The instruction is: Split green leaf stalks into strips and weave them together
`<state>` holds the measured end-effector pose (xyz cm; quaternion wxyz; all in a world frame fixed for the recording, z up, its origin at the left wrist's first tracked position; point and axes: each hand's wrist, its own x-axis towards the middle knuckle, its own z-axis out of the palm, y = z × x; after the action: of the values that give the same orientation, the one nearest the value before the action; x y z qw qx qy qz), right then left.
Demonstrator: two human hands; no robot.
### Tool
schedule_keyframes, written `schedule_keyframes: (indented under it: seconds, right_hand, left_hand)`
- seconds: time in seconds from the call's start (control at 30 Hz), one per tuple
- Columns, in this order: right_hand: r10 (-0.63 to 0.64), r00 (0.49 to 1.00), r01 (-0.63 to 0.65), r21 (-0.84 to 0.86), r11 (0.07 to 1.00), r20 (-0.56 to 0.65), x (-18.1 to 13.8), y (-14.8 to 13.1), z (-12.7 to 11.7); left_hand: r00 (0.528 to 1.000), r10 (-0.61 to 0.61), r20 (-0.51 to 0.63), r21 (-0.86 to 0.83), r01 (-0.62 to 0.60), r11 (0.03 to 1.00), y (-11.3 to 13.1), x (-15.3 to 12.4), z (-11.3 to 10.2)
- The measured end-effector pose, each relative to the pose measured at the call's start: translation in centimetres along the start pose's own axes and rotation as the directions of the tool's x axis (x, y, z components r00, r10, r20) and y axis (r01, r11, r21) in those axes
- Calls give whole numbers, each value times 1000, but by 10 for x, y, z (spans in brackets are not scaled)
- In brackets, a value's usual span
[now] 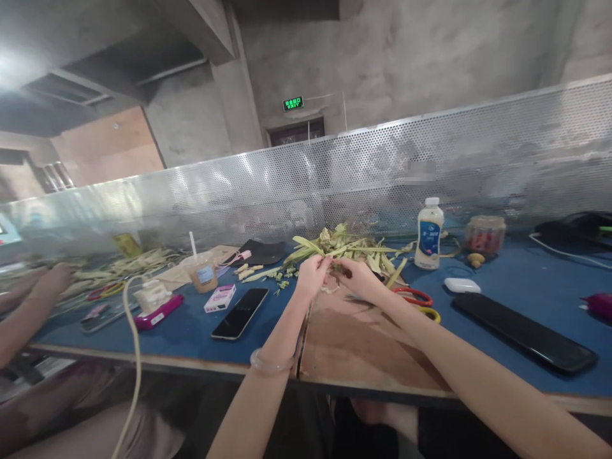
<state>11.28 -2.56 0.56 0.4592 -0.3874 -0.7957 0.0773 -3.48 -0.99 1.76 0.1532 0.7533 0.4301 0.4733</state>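
Close together over the brown board (368,344), my left hand (313,277) and my right hand (357,279) meet with fingers pinched. A small greenish bit, perhaps plant material, shows between the fingertips, too small to make out. Just behind them lies a heap of pale green and dried leaves and stalks (349,242). Beside my right forearm are scissor handles, one pair red (415,296) and one yellow (430,313); their blades are mostly hidden. Small green pieces (283,278) lie left of my left hand. A clear bangle circles my left wrist.
Left are a phone (240,313), a small purple-white box (220,298), a drink cup with straw (203,273) and a cable (136,344). Right stand a bottle (429,236) and jar (485,236), near a long black case (523,331). Another person's hands (52,280) work far left.
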Motion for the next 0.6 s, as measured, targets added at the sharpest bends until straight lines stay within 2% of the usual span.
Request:
schedule_keyframes:
  seconds: [0.17,0.37,0.47,0.6]
  right_hand:
    - [64,995,-85,294,952,78,1,-4,-2]
    - [214,959,-278,476,835,185,2,-1,-4]
    - [243,945,-323,523,789,218,0,3,-6]
    - [210,951,-296,466,834,227,-1,4,-7]
  left_hand:
    - [999,46,7,12,-46,999,2,-1,-1]
    - [999,45,23,95,-47,994,3,-6,1]
    - [998,54,44,171,-61,983,4,-8,2]
    - [997,61,42,260,-70,963,5,-9,3]
